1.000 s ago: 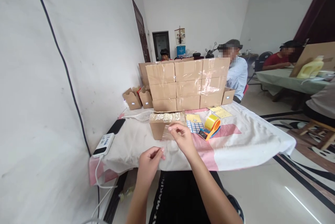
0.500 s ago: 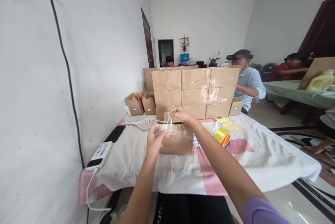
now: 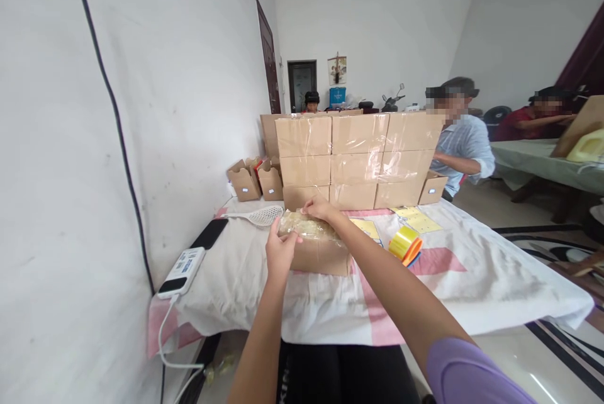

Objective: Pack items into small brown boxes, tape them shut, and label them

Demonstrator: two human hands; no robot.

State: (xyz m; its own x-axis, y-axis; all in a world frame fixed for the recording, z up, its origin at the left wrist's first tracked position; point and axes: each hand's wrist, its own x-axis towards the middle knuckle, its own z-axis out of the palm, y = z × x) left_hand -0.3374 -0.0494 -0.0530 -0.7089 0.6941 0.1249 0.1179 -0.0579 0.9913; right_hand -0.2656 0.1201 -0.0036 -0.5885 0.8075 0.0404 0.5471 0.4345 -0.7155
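Observation:
A small cardboard box [image 3: 317,254] with crinkled clear tape over its top sits on the cloth-covered table [image 3: 462,278] in front of me. My left hand [image 3: 280,252] pinches the tape at the box's near left corner. My right hand [image 3: 321,207] reaches over the box and presses fingers down at its far top edge, closed on the tape there. A yellow tape roll in an orange dispenser [image 3: 404,244] lies to the right of the box.
A wall of taped cardboard boxes [image 3: 358,158] stands at the table's back, with open small boxes [image 3: 255,181] to its left. A white mesh scoop [image 3: 264,216], phone [image 3: 209,233], power bank [image 3: 182,271] and yellow label sheets [image 3: 419,222] lie around. People sit behind and to the right.
Both hands went forward from the near table edge onto the box. The raised strip of tape held by the right hand half a second ago is now down on the box top.

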